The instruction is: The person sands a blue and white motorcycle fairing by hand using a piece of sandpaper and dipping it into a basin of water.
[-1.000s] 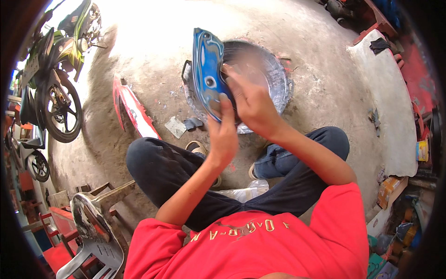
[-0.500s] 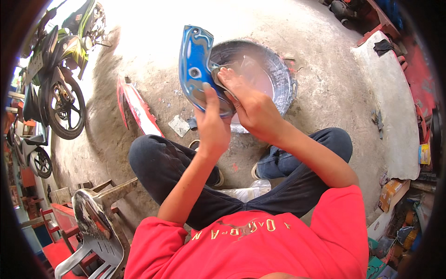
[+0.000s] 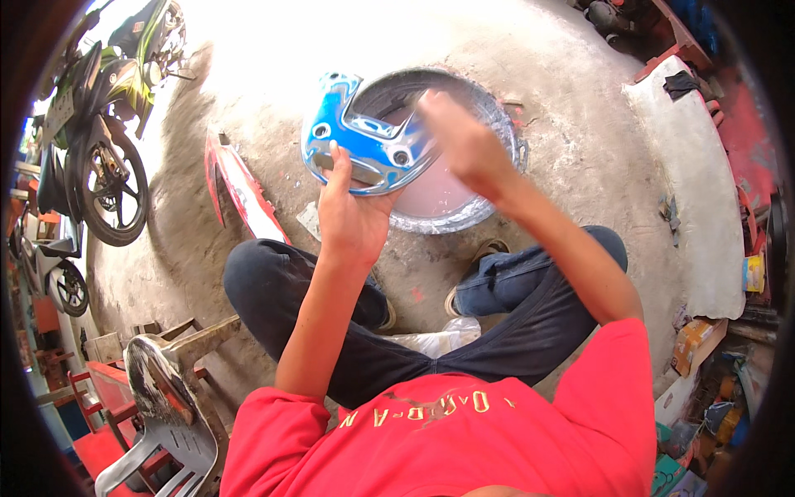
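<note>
Jutting forward from the left fingers [image 3: 335, 157]: blue panel [image 3: 363, 143].

A motorcycle repair workshop
Motorcycles [image 3: 106, 166] stand at the left on stained bare concrete floor [image 3: 571, 166]; a loose red-and-white panel [image 3: 242, 192] lies there, a blue panel [image 3: 364, 145] with patchy paint shows near a basin [image 3: 451, 221] of cloudy liquid, and assorted clutter [image 3: 700, 344] lines the right edge.
</note>
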`<act>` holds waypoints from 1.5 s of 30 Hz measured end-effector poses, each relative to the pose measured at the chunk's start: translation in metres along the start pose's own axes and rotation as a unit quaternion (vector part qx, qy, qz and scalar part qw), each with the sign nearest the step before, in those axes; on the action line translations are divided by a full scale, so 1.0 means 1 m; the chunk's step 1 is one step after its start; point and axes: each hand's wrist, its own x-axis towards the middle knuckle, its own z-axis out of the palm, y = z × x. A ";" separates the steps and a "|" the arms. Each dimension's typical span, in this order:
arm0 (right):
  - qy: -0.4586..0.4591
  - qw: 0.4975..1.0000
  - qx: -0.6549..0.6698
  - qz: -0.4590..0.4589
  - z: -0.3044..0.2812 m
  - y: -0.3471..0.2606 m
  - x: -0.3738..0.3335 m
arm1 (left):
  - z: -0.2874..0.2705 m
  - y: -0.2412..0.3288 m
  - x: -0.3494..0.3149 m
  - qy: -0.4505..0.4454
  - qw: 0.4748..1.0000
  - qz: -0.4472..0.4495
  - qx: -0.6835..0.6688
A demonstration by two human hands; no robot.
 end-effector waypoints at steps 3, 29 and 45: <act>-0.078 0.994 0.034 -0.074 0.004 -0.060 -0.011 | -0.024 -0.006 0.012 0.030 0.999 -0.009 -0.030; -0.018 0.999 -0.012 -0.031 0.010 -0.038 -0.016 | -0.020 -0.002 0.014 0.043 0.999 -0.010 -0.029; -0.028 0.994 -0.003 0.108 -0.003 0.010 -0.003 | -0.010 -0.004 0.006 0.067 0.997 -0.025 -0.023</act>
